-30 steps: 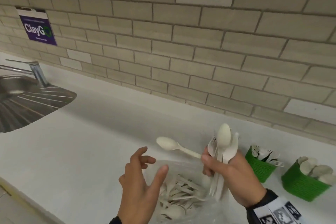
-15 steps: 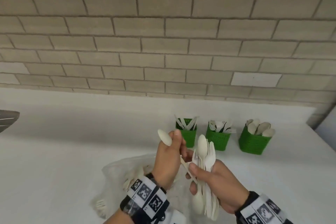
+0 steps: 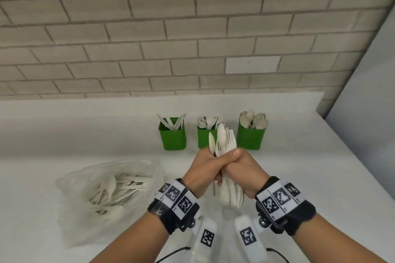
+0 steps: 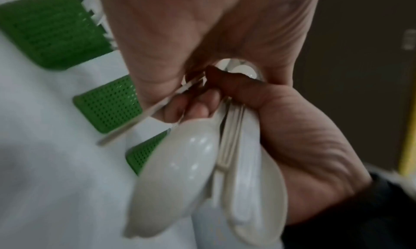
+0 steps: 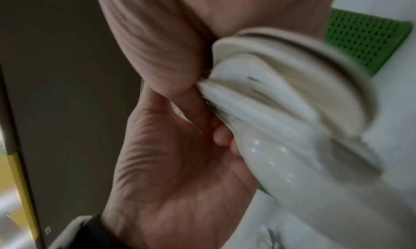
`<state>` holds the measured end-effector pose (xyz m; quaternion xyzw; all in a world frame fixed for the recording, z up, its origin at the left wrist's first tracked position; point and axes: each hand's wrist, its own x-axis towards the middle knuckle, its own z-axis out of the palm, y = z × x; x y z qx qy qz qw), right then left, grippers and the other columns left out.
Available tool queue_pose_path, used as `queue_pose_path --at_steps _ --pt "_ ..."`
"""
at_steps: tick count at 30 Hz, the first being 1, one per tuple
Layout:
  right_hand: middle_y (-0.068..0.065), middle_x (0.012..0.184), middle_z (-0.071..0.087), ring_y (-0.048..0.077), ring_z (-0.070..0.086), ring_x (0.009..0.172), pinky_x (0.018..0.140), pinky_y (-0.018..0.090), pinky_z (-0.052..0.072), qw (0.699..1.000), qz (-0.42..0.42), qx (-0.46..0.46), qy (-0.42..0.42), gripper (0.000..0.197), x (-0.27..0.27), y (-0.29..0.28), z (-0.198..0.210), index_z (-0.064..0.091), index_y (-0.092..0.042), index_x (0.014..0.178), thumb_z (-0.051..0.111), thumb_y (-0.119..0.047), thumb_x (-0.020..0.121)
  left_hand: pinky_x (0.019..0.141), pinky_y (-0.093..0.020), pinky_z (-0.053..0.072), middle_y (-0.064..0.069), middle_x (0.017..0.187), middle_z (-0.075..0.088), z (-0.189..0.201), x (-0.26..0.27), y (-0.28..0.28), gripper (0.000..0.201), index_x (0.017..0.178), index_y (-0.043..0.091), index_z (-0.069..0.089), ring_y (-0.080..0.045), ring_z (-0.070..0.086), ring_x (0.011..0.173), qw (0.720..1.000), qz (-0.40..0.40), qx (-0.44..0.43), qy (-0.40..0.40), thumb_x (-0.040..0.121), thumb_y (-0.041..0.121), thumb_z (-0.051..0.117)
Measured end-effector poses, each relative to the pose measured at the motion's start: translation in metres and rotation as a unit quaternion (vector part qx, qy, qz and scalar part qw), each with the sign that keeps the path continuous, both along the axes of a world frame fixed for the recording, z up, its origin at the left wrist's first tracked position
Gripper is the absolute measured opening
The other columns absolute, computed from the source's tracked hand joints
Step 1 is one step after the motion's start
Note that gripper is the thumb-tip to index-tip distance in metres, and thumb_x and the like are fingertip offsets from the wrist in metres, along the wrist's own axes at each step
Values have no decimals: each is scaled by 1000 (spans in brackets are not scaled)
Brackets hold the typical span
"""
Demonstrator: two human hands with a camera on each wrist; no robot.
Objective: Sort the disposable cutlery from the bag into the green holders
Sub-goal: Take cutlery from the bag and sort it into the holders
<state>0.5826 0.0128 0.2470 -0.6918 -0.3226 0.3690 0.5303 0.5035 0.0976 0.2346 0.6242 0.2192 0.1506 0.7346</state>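
Pale brick tiling backs a white counter that runs the width of the head view. Near left on it lies the clear plastic bag, slumped open, with a heap of white cutlery inside.

Against the far side stand three green holders in a row: the left holder with knives, the middle holder with forks, the right holder with spoons.

In front of the middle and right holders, both hands meet above the counter around one upright bundle of cutlery. The right hand is wrapped around its middle; the left hand is curled against it from the left, fingers closed on the same handles. Spoon bowls and fork tines stick out above the fists, more bowls hang below.

A second ago the left hand was open and empty over the bag while the right held the bundle with one spoon jutting sideways; half a second ago the left had taken that spoon. Now it stands tucked in with the rest, and the view has swung from bag to holders. I judge the gathering done and the sorting into holders next; the bundle is mixed, so pieces must be separated by type.
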Motion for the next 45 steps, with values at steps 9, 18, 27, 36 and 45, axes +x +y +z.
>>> queue_pose_path --at_steps 9,18,27,36,45 --pt "-8 76 71 6 67 73 65 29 55 986 42 -37 -155 32 17 -16 -13 69 -24 97 51 -7 77 85 -40 49 -17 98 72 -8 26 -37 41 109 5 69 -30 67 95 982 115 -147 26 80 33 77" --pt "1 105 60 15 60 99 82 23 47 960 13 -42 -275 32 -1 -9 -13 54 -14 117 50 -4 87 84 -32 55 -15 109 72 -11 22 -36 39 122 6 61 -22 69 103 971 128 -199 20 92 31 64" --pt "-4 103 54 10 53 96 80 13 42 948 -1 -15 -317 36 -6 -4 -17 52 -17 118 61 -10 83 96 -42 53 -19 110 72 -17 15 -26 38 117 -1 64 -28 69 106 954 166 -246 -37 95 29 62" --pt "-14 133 47 4 45 122 104 15 34 961 42 18 -273 68 -14 -9 -15 41 -35 144 54 -25 78 81 -37 59 -16 116 70 -12 10 -8 25 99 7 66 -24 69 97 920 150 -351 -89 92 31 61" --pt "-17 104 53 11 52 105 87 35 49 919 50 -50 -388 56 -20 -4 -13 28 -54 142 47 -55 90 95 -45 53 -15 116 70 -7 -9 4 50 107 6 63 -30 66 111 904 122 -396 -106 84 51 61"
